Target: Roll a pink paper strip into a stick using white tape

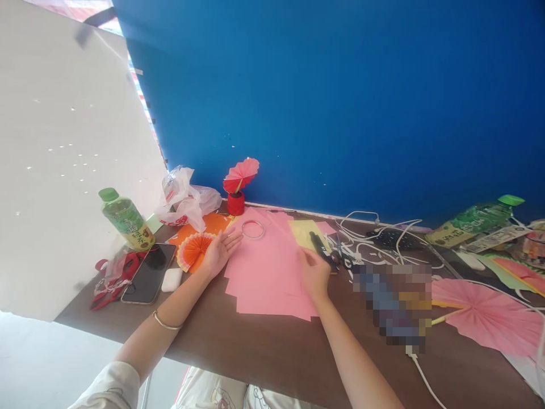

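Note:
Pink paper sheets (268, 272) lie loosely stacked at the middle of the table. My left hand (220, 254) rests palm up over their left edge, fingers spread, holding nothing. Beside it lies an orange pleated paper fan (196, 253) with a yellow border. A thin ring (252, 238), a tape roll or a bangle, sits on the pink paper. My right hand (315, 275) is over the sheets' right edge, its fingers curled and pinched together; whatever they hold is hidden. Just beyond it are yellow paper (300, 230) and a black stapler-like tool (319, 244).
A phone (150, 274), white earphone case (171, 280) and green-capped bottle (130, 221) stand left. A pink paper fan (242, 175) rises from a red holder (236, 203) near the blue partition (332, 102). White cables (383, 241), scissors (346, 260) and another pink fan (489, 315) lie right.

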Motion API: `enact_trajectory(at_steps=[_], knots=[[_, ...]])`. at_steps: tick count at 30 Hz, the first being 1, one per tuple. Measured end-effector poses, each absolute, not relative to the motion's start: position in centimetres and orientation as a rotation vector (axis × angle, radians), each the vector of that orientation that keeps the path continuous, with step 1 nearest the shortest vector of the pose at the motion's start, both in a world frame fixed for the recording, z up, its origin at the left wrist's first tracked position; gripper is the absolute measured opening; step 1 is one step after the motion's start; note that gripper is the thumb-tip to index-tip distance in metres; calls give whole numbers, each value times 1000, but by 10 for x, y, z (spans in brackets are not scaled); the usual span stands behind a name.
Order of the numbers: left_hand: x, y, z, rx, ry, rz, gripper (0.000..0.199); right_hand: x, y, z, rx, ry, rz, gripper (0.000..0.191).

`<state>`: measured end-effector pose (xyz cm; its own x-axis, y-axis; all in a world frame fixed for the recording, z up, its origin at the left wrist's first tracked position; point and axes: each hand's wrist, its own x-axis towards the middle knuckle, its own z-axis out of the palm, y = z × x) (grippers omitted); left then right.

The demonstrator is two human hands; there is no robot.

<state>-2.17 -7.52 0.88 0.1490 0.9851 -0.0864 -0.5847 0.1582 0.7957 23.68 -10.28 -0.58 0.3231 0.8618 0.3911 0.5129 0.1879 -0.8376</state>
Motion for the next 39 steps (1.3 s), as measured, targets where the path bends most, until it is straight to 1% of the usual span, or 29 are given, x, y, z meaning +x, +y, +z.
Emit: enact_trajectory(at_steps=[2, 5, 8, 11, 14, 17, 20, 23, 27, 29, 32, 36, 39], knots=[[-22, -76, 7, 751, 748, 1284, 39, 249, -99, -8, -1545, -1321, 178, 30], [-19, -79, 6, 957, 870, 1262, 34, 261, -96, -7, -1736, -1488, 33, 25], [-17, -79, 7, 1327, 1088, 1176, 30, 264, -97, -5, -1829, -1484, -166, 24], [-18, -72, 8, 1823, 1355, 983, 26, 261, -98, -4, -1761, -1399, -289, 25], [-14, -58, 8, 2208, 1485, 781, 33, 258, -97, -9, -1709, -1464, -264, 23], [-1, -41, 10, 2406, 1450, 697, 36, 256, -96, -16, -1657, -1575, -170, 23], [11, -28, 12, 2427, 1457, 612, 27, 256, -96, -19, -1626, -1606, -100, 23], [12, -22, 16, 2411, 1516, 574, 24, 257, -96, -20, -1645, -1593, -85, 26], [-6, -22, 23, 2432, 1627, 516, 26, 258, -93, -21, -1681, -1726, -26, 33], [-18, -23, 27, 2493, 1781, 364, 28, 257, -92, -22, -1699, -1810, 10, 34], [-32, -24, 31, 2465, 1965, 203, 29, 256, -91, -22, -1738, -1873, 12, 31], [-27, -24, 29, 2464, 2001, 230, 31, 253, -92, -20, -1755, -1886, 3, 27], [1, -26, 20, 2552, 1807, 299, 34, 253, -93, -20, -1696, -1919, 22, 27]])
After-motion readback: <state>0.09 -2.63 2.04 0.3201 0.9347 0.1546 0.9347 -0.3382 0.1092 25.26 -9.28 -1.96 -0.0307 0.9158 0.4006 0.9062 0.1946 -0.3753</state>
